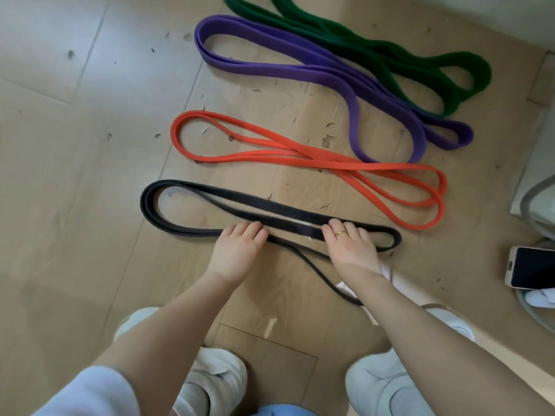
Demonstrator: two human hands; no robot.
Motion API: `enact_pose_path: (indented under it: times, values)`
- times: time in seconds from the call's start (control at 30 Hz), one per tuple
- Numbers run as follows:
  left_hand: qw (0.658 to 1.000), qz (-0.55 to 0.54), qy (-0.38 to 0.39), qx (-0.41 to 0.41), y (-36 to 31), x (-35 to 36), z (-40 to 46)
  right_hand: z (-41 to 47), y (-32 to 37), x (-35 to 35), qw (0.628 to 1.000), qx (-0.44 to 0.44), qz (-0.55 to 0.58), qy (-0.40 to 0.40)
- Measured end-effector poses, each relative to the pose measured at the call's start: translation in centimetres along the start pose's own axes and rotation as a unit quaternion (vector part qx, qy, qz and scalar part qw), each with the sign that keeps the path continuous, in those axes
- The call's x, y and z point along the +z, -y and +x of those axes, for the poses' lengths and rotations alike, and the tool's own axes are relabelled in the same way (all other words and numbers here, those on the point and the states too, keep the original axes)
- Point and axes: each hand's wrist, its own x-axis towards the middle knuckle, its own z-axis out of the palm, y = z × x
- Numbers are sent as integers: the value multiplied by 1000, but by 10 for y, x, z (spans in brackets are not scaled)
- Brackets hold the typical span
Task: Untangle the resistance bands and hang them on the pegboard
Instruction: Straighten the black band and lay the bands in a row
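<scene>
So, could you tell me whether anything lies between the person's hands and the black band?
Nothing visible does: the left hand and the right hand both already rest on the black band, which lies apart from the orange band.

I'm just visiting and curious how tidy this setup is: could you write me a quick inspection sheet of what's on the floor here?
Surface: wooden floor, scattered with small dark specks.
Job's things: four bands laid out side by side, none overlapping another: black band nearest, then red band, purple band, green band farthest. Each lies folded in loops.
Clutter: phone face up at the right edge; white item beneath it unclear.
Grippers: left hand and right hand both rest on the black band, fingers curled over it.
Cables: a grey cord-like loop at the right edge; cannot tell what it is.
Surroundings: pale wall base top right; person's white shoes below. Pegboard: nothing seen.
</scene>
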Motion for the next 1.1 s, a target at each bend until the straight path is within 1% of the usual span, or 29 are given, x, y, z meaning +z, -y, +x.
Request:
enact_pose_path:
  times: [0.07,0.13,0.17,0.2,0.27,0.3,0.33,0.4,0.43,0.5,0.57,0.6,0.67,0.73,0.8,0.87,0.93,1.0,1.03,1.07,1.1]
  values:
    - [999,-15,26,-32,3,-2,2,1,-2,0,1000,-7,1,2]
    - [999,-21,33,-33,5,-5,4,-5,-11,-5,999,-18,23,-20]
    - [999,-26,30,-24,5,-5,5,-11,-19,-6,999,-1,32,-33]
    - [999,-27,27,-12,4,-5,6,-18,-29,-7,997,40,47,-36]
    - [999,-21,10,24,1,-3,9,-32,-51,-10,984,145,103,5]
    - [999,-21,-6,39,0,-1,11,-38,-61,-11,974,179,133,40]
    - [999,-19,-10,48,-1,0,14,-40,-70,-10,968,186,156,66]
    - [998,-16,-8,64,-2,3,20,-36,-80,-6,974,139,150,99]
    - [997,-9,-3,73,-2,4,22,-32,-81,-6,982,105,127,93]
    - [997,1,-5,80,-1,5,22,-29,-79,-1,996,53,58,40]
    - [998,-6,-29,63,1,5,21,-34,-78,1,1000,24,-4,13]
    - [998,-10,-43,52,1,3,23,-36,-76,2,1000,22,-15,9]
    - [997,-3,-74,36,0,1,28,-43,-69,2,999,32,-7,26]
    - [995,22,-101,10,-4,3,34,-49,-61,4,998,38,17,36]
    - [993,32,-113,-27,-4,6,38,-50,-49,-1,996,57,46,47]
    - [996,18,-76,-37,2,5,39,-43,-30,-12,991,62,69,92]
    - [1000,8,-6,-15,18,1,36,-29,-9,-15,985,66,72,143]
    - [998,19,57,-3,39,-9,25,-17,12,-12,986,74,60,139]
    - [996,28,82,-10,49,-15,19,-13,18,-11,985,74,43,150]
    - [994,43,101,-18,59,-19,13,-11,21,-9,985,76,21,155]
    - [993,65,102,-14,67,-23,9,-12,18,-4,987,84,15,135]
